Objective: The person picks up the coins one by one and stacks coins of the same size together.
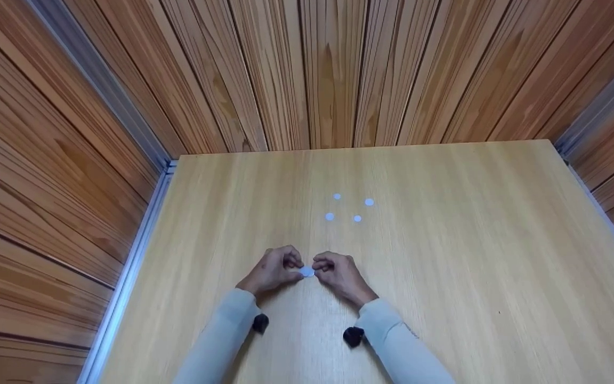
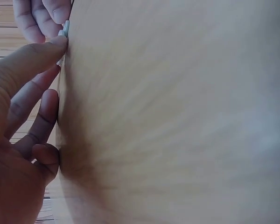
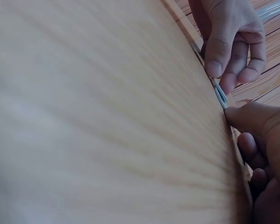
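the pale discs [image 1: 307, 272], seemingly an overlapping pair, lie directly between the left hand [image 1: 274, 270] and the right hand [image 1: 340, 274], low over or on the table [image 1: 472, 256], flat and round with no long axis. the left hand pinches their left edge between thumb and fingers; the right hand's curled fingertips meet the right edge, but i cannot tell whether they grip it. both hands sit about equally near, with four loose discs [image 1: 369, 202] well beyond them.
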A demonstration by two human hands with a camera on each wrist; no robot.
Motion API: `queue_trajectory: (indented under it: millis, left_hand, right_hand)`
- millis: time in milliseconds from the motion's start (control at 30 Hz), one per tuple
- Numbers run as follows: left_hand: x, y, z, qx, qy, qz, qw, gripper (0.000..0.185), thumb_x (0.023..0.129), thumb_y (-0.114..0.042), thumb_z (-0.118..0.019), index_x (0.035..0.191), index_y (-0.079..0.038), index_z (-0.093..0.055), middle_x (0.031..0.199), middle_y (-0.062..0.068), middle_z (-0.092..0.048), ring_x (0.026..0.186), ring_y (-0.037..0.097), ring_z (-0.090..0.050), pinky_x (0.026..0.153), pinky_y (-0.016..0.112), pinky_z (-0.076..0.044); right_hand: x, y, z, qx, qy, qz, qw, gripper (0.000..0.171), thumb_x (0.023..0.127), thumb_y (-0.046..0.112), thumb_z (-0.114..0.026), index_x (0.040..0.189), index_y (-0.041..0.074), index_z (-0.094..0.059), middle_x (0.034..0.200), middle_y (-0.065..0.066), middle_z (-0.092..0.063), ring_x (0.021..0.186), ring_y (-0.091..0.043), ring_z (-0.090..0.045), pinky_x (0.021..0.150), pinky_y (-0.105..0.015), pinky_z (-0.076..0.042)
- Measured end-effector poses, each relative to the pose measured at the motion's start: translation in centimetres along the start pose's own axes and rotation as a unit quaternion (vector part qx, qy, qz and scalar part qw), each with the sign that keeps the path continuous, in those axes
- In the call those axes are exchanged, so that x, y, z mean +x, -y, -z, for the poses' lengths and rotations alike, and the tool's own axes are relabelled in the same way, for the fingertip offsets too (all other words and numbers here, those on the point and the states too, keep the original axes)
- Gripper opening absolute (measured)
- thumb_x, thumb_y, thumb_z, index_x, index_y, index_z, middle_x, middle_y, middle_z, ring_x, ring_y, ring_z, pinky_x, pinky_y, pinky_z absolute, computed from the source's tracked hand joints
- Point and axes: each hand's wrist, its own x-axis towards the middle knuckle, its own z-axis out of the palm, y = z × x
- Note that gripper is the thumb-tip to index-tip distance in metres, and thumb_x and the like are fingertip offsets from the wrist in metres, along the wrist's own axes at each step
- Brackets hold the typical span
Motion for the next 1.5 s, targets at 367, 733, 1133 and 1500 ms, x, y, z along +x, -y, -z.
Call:
queue_trajectory:
  millis: [367, 733, 1133, 1500]
  left_hand:
    - [0.28, -0.41, -0.49, 0.013, 0.004, 0.002, 0.9999, 0.023, 0.083, -0.008, -0.081, 0.097, -0.013, -0.064, 0.092, -0.006, -0.068, 0.085, 0.010, -0.063, 0.079, 0.028, -0.051]
    - [0.42, -0.50, -0.69, 0.014, 0.004, 0.006, 0.9999, 0.024, 0.083, -0.009, -0.082, 0.099, -0.013, -0.064, 0.095, -0.006, -0.070, 0.086, 0.012, -0.061, 0.079, 0.029, -0.050]
    - [0.57, -0.58, -0.71, 0.023, 0.010, 0.003, 0.9997, 0.024, 0.083, -0.009, -0.081, 0.099, -0.012, -0.063, 0.094, -0.006, -0.069, 0.086, 0.012, -0.061, 0.078, 0.029, -0.050]
    - [0.59, -0.28, -0.90, 0.007, 0.005, -0.016, 0.9998, 0.024, 0.083, -0.008, -0.081, 0.099, -0.010, -0.064, 0.094, -0.004, -0.069, 0.086, 0.011, -0.062, 0.078, 0.027, -0.050]
  right_hand:
    - [-0.08, -0.08, -0.10, 0.007, 0.004, 0.001, 1.000, 0.019, 0.089, -0.003, -0.070, 0.108, -0.004, -0.069, 0.094, -0.008, -0.074, 0.090, -0.023, -0.070, 0.079, -0.028, -0.054]
    - [0.14, -0.11, -0.18, -0.006, -0.005, -0.005, 1.000, 0.020, 0.085, -0.007, -0.071, 0.105, -0.004, -0.070, 0.090, -0.007, -0.074, 0.085, -0.019, -0.070, 0.075, -0.028, -0.054]
    - [0.08, -0.14, -0.10, -0.006, -0.002, 0.005, 1.000, 0.019, 0.086, -0.006, -0.071, 0.105, -0.004, -0.069, 0.090, -0.005, -0.074, 0.085, -0.019, -0.069, 0.076, -0.026, -0.053]
    - [0.06, -0.18, -0.13, -0.005, -0.002, 0.016, 1.000, 0.018, 0.086, -0.007, -0.070, 0.104, -0.004, -0.069, 0.089, -0.007, -0.074, 0.084, -0.020, -0.070, 0.075, -0.027, -0.054]
